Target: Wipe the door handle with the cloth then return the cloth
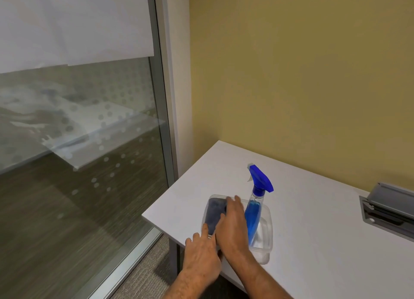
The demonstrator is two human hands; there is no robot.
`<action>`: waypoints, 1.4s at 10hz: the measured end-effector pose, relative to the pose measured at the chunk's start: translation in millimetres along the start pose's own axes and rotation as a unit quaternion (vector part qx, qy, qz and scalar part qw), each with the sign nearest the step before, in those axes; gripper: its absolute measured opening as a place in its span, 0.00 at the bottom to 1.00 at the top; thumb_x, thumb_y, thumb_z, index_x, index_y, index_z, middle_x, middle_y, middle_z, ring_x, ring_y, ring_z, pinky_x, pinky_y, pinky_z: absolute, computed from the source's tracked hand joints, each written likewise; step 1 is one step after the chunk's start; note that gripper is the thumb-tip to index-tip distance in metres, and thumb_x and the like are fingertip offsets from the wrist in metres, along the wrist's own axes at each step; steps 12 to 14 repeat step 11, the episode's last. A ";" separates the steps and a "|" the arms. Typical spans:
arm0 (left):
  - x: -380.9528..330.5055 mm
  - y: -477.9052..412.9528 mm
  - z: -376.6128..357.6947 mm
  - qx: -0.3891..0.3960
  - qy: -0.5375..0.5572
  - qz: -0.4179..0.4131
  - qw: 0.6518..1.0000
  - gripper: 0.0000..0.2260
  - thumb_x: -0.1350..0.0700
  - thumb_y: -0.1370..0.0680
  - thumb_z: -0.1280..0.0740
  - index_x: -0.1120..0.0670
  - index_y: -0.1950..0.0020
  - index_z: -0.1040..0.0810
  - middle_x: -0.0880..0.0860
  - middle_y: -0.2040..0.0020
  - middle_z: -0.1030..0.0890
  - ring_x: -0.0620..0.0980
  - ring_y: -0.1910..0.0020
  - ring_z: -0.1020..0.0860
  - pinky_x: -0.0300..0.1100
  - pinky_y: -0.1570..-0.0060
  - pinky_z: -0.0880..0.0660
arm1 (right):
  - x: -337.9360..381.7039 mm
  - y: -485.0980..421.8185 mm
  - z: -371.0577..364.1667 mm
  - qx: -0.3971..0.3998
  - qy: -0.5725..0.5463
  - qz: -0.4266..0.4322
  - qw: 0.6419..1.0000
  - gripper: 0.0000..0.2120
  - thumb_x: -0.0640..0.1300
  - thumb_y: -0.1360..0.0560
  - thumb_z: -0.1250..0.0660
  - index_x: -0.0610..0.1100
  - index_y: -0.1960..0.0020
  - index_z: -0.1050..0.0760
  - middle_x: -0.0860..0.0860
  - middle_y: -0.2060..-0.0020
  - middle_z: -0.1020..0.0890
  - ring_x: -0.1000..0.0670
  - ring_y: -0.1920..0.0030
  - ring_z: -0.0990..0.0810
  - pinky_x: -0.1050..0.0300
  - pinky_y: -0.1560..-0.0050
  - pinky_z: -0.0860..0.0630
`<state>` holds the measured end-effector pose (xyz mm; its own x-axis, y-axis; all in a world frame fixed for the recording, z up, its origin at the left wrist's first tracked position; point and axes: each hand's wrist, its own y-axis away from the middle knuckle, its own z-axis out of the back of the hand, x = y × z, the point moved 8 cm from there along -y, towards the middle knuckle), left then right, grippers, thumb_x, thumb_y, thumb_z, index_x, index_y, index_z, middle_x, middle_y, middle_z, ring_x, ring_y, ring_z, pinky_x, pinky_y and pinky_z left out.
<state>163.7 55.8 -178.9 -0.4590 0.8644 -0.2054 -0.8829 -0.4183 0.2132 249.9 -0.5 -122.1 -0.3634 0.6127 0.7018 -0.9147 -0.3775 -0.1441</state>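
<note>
Both hands reach into one clear tub (267, 232) at the bench (313, 220) corner. Right hand (231, 226) lies flat, fingers together, on one dark cloth (215, 213) in the tub; left hand (201, 251), fingers loosely spread, rests at the rim. Risk: knocking over the one spray bottle (255, 211) (touching the right hand) or dragging the tub off the edge. No door handle visible.
</note>
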 end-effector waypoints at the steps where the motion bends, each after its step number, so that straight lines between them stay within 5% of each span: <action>1: 0.6 -3.1 4.1 -0.004 0.025 -0.001 1.000 0.27 0.53 0.17 0.40 0.44 0.19 0.41 0.55 0.20 0.36 0.56 0.30 0.30 0.55 0.30 0.33 | -8.7 6.2 -11.8 0.021 0.040 -0.006 0.999 0.12 0.40 0.18 0.38 0.38 0.36 0.27 0.38 0.42 0.21 0.38 0.40 0.22 0.40 0.37 0.23; 3: 3.7 -14.2 10.7 -0.018 0.070 -0.003 0.997 0.25 0.48 0.14 0.47 0.48 0.16 0.46 0.52 0.22 0.33 0.55 0.31 0.30 0.53 0.29 0.32 | -29.7 -0.8 -27.3 0.135 0.054 -0.038 0.989 0.11 0.41 0.19 0.38 0.38 0.38 0.26 0.41 0.41 0.20 0.43 0.41 0.21 0.51 0.39 0.23; 4: 3.1 -18.0 11.5 -0.013 0.093 -0.006 0.996 0.25 0.49 0.14 0.45 0.49 0.17 0.44 0.52 0.21 0.32 0.55 0.31 0.29 0.52 0.28 0.31 | -30.7 -0.1 -33.9 0.173 0.099 -0.031 0.979 0.16 0.51 0.16 0.40 0.44 0.34 0.27 0.47 0.40 0.18 0.48 0.41 0.19 0.57 0.39 0.23; 6: 6.0 -23.9 14.3 -0.014 0.083 -0.005 0.996 0.24 0.48 0.14 0.47 0.49 0.17 0.43 0.52 0.20 0.34 0.56 0.33 0.28 0.53 0.30 0.31 | -26.7 3.1 -38.4 0.258 0.118 -0.003 0.959 0.19 0.52 0.15 0.43 0.45 0.29 0.31 0.46 0.36 0.20 0.47 0.40 0.19 0.54 0.38 0.23; 8: 4.7 -23.3 20.4 -0.039 0.099 0.013 0.994 0.21 0.48 0.13 0.47 0.49 0.20 0.37 0.52 0.22 0.31 0.54 0.32 0.27 0.53 0.28 0.31 | -23.5 19.6 -15.3 0.197 0.030 -0.016 0.980 0.17 0.50 0.16 0.41 0.45 0.29 0.31 0.47 0.36 0.21 0.47 0.37 0.21 0.54 0.34 0.25; 9: 1.2 -14.0 34.9 -0.103 0.138 0.009 0.985 0.18 0.48 0.13 0.47 0.48 0.24 0.31 0.50 0.24 0.28 0.52 0.31 0.27 0.53 0.28 0.31 | -6.6 26.4 6.7 0.136 -0.023 0.046 0.989 0.14 0.42 0.17 0.42 0.40 0.34 0.28 0.41 0.42 0.19 0.42 0.41 0.20 0.47 0.39 0.23; 10: -4.8 3.4 56.1 -0.168 0.193 -0.005 0.967 0.18 0.47 0.13 0.46 0.47 0.24 0.29 0.48 0.23 0.27 0.49 0.28 0.29 0.47 0.28 0.34 | 6.5 36.7 34.3 0.095 -0.092 0.037 0.991 0.12 0.41 0.18 0.42 0.40 0.37 0.26 0.41 0.47 0.18 0.41 0.46 0.19 0.46 0.44 0.21; 11: -15.7 29.0 83.1 -0.227 0.272 -0.042 0.934 0.18 0.46 0.14 0.46 0.44 0.25 0.28 0.46 0.24 0.26 0.39 0.29 0.31 0.31 0.32 0.44 | 24.7 50.4 60.4 0.049 -0.182 0.017 0.982 0.11 0.43 0.17 0.41 0.42 0.39 0.24 0.46 0.52 0.17 0.42 0.48 0.17 0.44 0.45 0.19; 14: -15.7 29.0 83.1 -0.227 0.272 -0.042 0.934 0.18 0.46 0.14 0.46 0.44 0.25 0.28 0.46 0.24 0.26 0.39 0.29 0.31 0.31 0.32 0.44 | 24.7 50.4 60.4 0.049 -0.182 0.017 0.982 0.11 0.43 0.17 0.41 0.42 0.39 0.24 0.46 0.52 0.17 0.42 0.48 0.17 0.44 0.45 0.19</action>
